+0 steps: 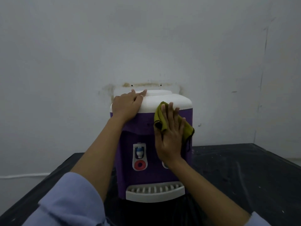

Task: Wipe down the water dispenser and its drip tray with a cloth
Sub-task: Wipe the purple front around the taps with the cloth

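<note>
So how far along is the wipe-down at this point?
Nothing shows as finished yet. In hand: the right hand presses the cloth flat on the upper purple front of the water dispenser, the left hand resting on its white top. Apparently left: the tap panel and drip tray below.

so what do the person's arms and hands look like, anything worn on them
The left hand and right hand are bare: no gloves, rings or watch visible. Forearms are uncovered. The left sleeve and right sleeve are light blue fabric, pushed up towards the elbows.
</note>
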